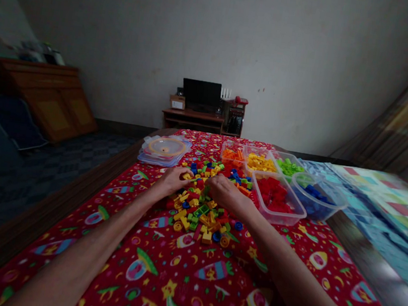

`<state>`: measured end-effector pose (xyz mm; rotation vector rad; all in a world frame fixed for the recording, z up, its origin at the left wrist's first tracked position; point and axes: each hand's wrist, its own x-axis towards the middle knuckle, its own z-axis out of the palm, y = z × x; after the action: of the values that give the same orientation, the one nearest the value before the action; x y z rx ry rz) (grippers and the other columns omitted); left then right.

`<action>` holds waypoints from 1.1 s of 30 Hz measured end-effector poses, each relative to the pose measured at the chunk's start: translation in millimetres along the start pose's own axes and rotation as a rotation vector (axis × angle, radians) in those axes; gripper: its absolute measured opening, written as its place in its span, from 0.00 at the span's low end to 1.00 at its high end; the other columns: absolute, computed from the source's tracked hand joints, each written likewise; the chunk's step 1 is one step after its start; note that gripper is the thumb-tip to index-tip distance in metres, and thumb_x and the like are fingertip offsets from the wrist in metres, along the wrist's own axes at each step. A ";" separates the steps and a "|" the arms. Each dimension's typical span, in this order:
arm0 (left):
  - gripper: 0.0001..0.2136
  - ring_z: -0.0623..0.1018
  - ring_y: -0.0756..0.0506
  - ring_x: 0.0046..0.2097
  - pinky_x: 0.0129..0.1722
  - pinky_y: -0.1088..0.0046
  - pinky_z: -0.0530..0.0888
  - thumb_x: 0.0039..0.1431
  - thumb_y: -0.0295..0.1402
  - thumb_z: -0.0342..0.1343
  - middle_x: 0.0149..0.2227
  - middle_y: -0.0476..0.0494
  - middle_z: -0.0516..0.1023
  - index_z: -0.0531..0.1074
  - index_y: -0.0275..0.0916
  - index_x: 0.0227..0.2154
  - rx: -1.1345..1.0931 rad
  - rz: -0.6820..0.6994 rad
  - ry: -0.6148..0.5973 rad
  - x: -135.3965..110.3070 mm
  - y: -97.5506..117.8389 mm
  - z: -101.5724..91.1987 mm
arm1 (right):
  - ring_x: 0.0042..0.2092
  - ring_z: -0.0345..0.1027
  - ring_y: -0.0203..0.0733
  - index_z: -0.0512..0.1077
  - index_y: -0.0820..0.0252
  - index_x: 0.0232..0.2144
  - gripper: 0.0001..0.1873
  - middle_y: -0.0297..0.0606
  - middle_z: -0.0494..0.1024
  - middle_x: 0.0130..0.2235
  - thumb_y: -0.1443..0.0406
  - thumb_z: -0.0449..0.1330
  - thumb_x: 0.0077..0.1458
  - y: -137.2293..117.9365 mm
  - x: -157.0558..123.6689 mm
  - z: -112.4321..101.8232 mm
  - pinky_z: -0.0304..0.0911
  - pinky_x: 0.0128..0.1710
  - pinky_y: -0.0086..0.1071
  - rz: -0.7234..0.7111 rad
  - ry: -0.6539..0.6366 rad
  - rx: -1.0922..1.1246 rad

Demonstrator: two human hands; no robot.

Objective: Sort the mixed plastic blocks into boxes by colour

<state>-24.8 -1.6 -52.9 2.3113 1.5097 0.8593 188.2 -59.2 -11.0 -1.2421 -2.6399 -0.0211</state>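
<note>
A loose heap of mixed toy building bricks (202, 210) in yellow, red, green, blue and orange lies on the table. My left hand (173, 180) is at the heap's left side, its thumb and fingers curled round a yellow building brick (187, 176). On the right of the heap, my right hand (224, 188) reaches in with fingers bent down and pressed together. Whatever those fingertips hold is hidden by the hand. Just beyond my right wrist stands a clear tub of red bricks (275, 195).
Other clear tubs hold orange bricks (232, 157), yellow bricks (261, 162), green bricks (288, 167) and blue bricks (315, 193). Stacked lids (165, 149) lie at the back left. A red patterned cloth (157, 277) covers the table. A monitor (201, 95) stands by the far wall.
</note>
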 end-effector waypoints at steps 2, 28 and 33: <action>0.13 0.76 0.45 0.32 0.34 0.72 0.71 0.47 0.33 0.54 0.33 0.46 0.80 0.78 0.38 0.36 0.025 -0.038 -0.039 -2.6 2.7 -0.3 | 0.36 0.63 0.39 0.74 0.66 0.36 0.16 0.43 0.75 0.34 0.79 0.49 0.50 6.1 -2.0 1.9 0.58 0.38 0.30 0.003 0.027 0.025; 0.20 0.79 0.41 0.40 0.40 0.68 0.73 0.51 0.35 0.56 0.39 0.43 0.81 0.73 0.39 0.48 0.025 -0.031 -0.066 -7.4 3.8 10.1 | 0.40 0.68 0.40 0.75 0.65 0.32 0.10 0.46 0.77 0.38 0.73 0.53 0.54 21.3 -3.7 -12.7 0.56 0.38 0.28 0.229 0.204 0.096; 0.22 0.79 0.42 0.33 0.35 0.68 0.74 0.52 0.40 0.57 0.30 0.45 0.80 0.72 0.38 0.49 -0.154 -0.115 0.006 -5.1 12.7 3.7 | 0.41 0.69 0.41 0.76 0.64 0.35 0.10 0.45 0.78 0.38 0.71 0.55 0.53 25.3 2.4 -8.1 0.58 0.39 0.29 0.196 0.305 0.198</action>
<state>-14.6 -11.3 -51.1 2.0943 1.5061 0.9177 207.6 -42.0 -4.6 -1.3074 -2.1965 0.0754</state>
